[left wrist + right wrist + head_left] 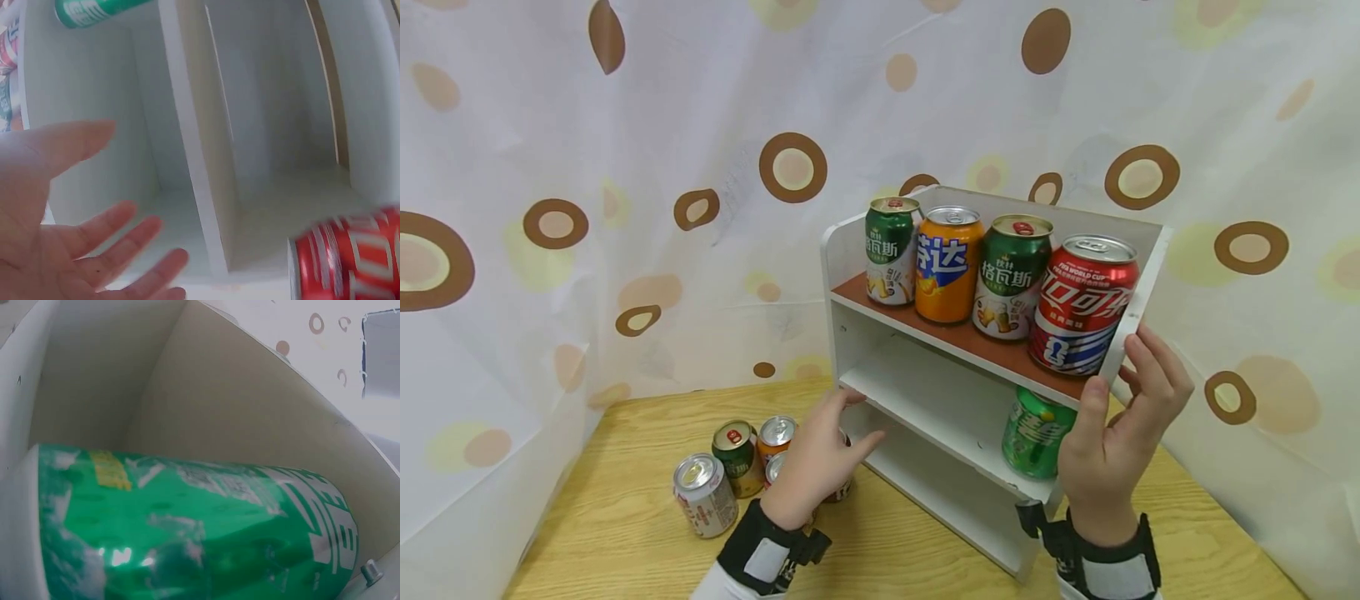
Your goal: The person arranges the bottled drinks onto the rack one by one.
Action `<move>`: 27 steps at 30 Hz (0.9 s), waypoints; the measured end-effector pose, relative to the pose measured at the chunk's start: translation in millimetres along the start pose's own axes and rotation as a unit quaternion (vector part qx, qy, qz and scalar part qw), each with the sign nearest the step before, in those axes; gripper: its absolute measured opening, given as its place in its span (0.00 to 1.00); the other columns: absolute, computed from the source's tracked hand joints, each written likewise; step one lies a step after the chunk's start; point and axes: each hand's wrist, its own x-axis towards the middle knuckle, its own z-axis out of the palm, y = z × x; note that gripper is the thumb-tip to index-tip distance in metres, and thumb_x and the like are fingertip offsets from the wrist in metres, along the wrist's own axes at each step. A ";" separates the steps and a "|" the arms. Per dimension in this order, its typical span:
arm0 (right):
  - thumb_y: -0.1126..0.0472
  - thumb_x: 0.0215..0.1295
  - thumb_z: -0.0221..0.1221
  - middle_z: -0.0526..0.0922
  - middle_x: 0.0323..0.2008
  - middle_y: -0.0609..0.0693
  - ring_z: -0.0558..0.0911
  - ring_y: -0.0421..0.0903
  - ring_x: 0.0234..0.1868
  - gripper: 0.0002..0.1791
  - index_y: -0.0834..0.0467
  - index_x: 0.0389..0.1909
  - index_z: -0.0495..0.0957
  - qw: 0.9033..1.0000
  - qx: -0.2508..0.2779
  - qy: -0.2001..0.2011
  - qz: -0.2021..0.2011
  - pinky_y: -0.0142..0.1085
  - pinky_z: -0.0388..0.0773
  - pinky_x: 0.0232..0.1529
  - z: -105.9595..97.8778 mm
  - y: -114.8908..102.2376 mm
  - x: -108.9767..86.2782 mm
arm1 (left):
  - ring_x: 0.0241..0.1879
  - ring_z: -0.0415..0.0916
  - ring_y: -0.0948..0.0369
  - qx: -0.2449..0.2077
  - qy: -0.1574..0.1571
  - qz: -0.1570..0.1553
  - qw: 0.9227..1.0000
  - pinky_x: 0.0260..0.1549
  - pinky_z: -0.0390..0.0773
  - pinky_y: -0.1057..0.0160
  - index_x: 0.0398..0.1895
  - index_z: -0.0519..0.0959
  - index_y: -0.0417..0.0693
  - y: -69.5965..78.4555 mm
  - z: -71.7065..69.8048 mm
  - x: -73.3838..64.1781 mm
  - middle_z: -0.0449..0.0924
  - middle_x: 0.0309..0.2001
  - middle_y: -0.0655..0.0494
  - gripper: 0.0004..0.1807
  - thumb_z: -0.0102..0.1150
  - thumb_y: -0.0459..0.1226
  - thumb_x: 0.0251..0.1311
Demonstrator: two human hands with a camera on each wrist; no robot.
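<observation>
A white small shelf rack (pixel 925 379) stands on the table, its top board brown-red. My left hand (pixel 820 454) is beside its left edge with fingers spread and nothing in them; in the left wrist view the fingers reach before the white compartments. At the rack's right side, my right hand (pixel 1123 417) holds the side panel, thumb at the front edge and fingers along the outside. A green soda can (pixel 1036 433) stands on the middle level by that panel and fills much of the right wrist view, where the hand is hidden.
Along the top board stand a green-white can (pixel 891 258), an orange can (pixel 949 271), another green-white can (pixel 1011 287) and a red cola can (pixel 1086 308). Several cans, including a pale can (pixel 705 496) and a green-gold can (pixel 737 458), cluster left of the rack on the wooden table (pixel 617 500).
</observation>
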 end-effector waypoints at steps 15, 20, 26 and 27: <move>0.66 0.72 0.48 0.68 0.65 0.58 0.66 0.49 0.66 0.19 0.75 0.57 0.64 1.000 0.000 -0.010 0.002 0.30 0.65 0.59 -1.4 1.8 -1.7 | 0.56 0.75 0.42 0.148 -0.015 -0.033 0.988 0.52 0.81 0.45 0.59 0.77 0.35 -31.1 8.4 -14.5 0.78 0.56 0.38 0.34 0.79 0.43 0.54; 0.66 0.73 0.48 0.68 0.65 0.58 0.66 0.49 0.67 0.19 0.75 0.57 0.64 1.000 0.001 -0.014 0.000 0.30 0.65 0.59 -1.8 2.3 -1.8 | 0.55 0.77 0.42 0.152 -0.022 -0.037 0.987 0.50 0.83 0.44 0.61 0.75 0.33 -35.4 12.2 -15.7 0.77 0.56 0.36 0.37 0.79 0.43 0.53; 0.66 0.72 0.48 0.68 0.65 0.58 0.66 0.50 0.67 0.19 0.75 0.57 0.64 1.000 0.001 -0.014 0.000 0.30 0.64 0.59 -2.0 2.6 -1.7 | 0.54 0.78 0.42 0.155 -0.026 -0.041 0.987 0.48 0.84 0.44 0.64 0.73 0.32 -39.1 14.7 -13.1 0.77 0.56 0.36 0.41 0.80 0.44 0.52; 0.66 0.72 0.48 0.68 0.65 0.58 0.66 0.50 0.67 0.19 0.75 0.57 0.64 1.000 0.000 -0.014 0.000 0.30 0.64 0.59 -2.2 2.6 -1.6 | 0.53 0.78 0.42 0.159 -0.028 -0.040 0.986 0.47 0.85 0.44 0.64 0.73 0.32 -39.8 15.2 -12.5 0.77 0.55 0.36 0.41 0.80 0.44 0.52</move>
